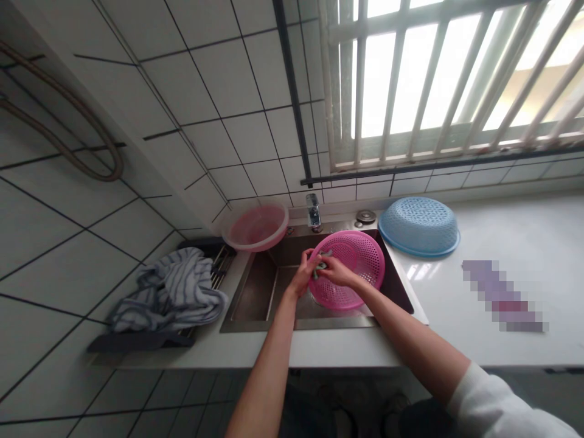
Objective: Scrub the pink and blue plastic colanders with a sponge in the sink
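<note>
A pink plastic colander (362, 267) is tilted over the steel sink (255, 292), its perforated inside facing up. My left hand (301, 278) is closed at the colander's left rim, gripping it. My right hand (336, 271) is closed on a small grey-green cloth (321, 265), pressed against the colander near the same rim. Fingers partly cover the cloth, so its full shape does not show. Behind the colander stands the chrome faucet (313, 212).
A pink basin with a pale rim (258, 226) rests at the sink's back left corner. An upturned light blue basket (420, 225) lies to the right. Left of the sink, a striped towel (176, 289) covers a dark rack. A round drain stopper (365, 216) sits behind the sink.
</note>
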A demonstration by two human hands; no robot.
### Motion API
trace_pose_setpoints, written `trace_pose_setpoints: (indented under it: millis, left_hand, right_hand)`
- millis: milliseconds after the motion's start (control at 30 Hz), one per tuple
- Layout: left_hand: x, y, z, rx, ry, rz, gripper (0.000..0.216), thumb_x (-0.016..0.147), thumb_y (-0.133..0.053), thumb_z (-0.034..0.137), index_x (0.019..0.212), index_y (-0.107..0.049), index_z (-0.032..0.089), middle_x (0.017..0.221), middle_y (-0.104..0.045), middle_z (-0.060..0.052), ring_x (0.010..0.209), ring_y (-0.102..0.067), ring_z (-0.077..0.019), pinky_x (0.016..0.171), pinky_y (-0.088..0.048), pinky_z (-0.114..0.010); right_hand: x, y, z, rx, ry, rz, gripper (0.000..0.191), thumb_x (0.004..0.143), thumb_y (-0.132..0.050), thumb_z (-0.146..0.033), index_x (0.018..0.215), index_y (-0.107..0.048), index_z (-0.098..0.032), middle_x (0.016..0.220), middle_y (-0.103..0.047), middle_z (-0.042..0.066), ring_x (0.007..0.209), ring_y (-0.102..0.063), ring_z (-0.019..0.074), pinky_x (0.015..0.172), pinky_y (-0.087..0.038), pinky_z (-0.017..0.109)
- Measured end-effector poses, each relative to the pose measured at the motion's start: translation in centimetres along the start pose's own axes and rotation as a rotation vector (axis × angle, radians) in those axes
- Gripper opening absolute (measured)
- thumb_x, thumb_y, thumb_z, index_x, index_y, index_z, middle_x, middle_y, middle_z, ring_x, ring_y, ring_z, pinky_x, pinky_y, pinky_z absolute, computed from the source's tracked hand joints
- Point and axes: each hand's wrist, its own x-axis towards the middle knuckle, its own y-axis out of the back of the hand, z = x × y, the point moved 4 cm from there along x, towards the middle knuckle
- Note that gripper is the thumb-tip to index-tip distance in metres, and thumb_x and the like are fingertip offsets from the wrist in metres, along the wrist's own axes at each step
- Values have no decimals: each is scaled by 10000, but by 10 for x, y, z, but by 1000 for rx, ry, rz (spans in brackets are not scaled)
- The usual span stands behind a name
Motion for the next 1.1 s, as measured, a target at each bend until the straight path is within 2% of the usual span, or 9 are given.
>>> trace_pose_setpoints:
  millis: [100,233,300,433,500,700,767,900,1100]
  left_hand:
    - [3,1,2,60,-50,-10,637,830,-752,594,1339,-570,256,1272,-698,-76,1149,-667,-242,1030,-495,-385]
    - [5,-5,-2,30,-62,-89,620,826,-769,586,1333,-661,246,1417,-663,-105,1326,-593,-300,1147,-427,-444]
    - [5,-5,-5,-22,-28,-88,641,817,-773,616,1332,-677,247,1407,-676,-111,1330,-597,-312,1150,-431,-458]
    - [6,2,-7,-35,31,-6,703,782,-740,727,1275,-711,227,1213,-761,-106,1238,-653,-313,1093,-479,-438]
    - [6,5,-7,1,30,9,700,776,-741,727,1262,-714,224,1169,-770,-89,1217,-663,-303,1083,-484,-421]
    - [6,-3,-11,-77,39,-94,656,833,-730,668,1336,-676,250,1294,-735,-105,1244,-654,-312,1122,-454,-470]
    - [6,-3,-11,-70,33,-81,658,841,-718,672,1349,-670,257,1313,-728,-110,1281,-635,-320,1149,-429,-481]
    - [5,2,-2,63,-53,-15,627,827,-737,660,1286,-712,234,1356,-709,-105,1374,-564,-328,1218,-348,-460]
    - [5,-8,-7,-46,1,-112,640,860,-731,616,1382,-656,253,1424,-671,-101,1370,-575,-314,1209,-379,-476]
  right_hand:
    - [-3,-12,-3,15,5,-140,167,772,-633,-197,929,-685,-172,896,-725,44,780,-625,187,757,-491,287]
    - [4,14,1,37,-46,262,142,802,-607,-280,892,-646,-177,909,-710,55,810,-611,201,766,-494,302]
    - [4,21,3,48,-75,358,159,806,-614,-320,880,-631,-180,898,-704,52,808,-604,202,750,-495,297]
    - [2,-6,1,128,-68,-50,126,796,-636,-298,823,-637,-176,776,-678,22,698,-590,175,663,-474,266]
    - [0,-14,1,135,-56,-153,100,791,-635,-274,801,-636,-174,746,-670,15,670,-587,167,649,-467,260]
    - [7,22,14,40,-113,391,142,830,-589,-319,868,-608,-184,876,-692,48,779,-603,188,722,-483,284]
    - [6,15,14,15,-103,306,135,837,-592,-298,900,-618,-181,904,-704,59,795,-615,194,735,-484,289]
    - [0,-14,9,-75,-40,-71,133,787,-622,-170,916,-657,-182,897,-723,60,761,-626,195,733,-480,291]
    - [0,26,7,-357,-128,459,102,873,-578,-186,940,-654,-178,915,-713,107,788,-620,224,762,-464,316]
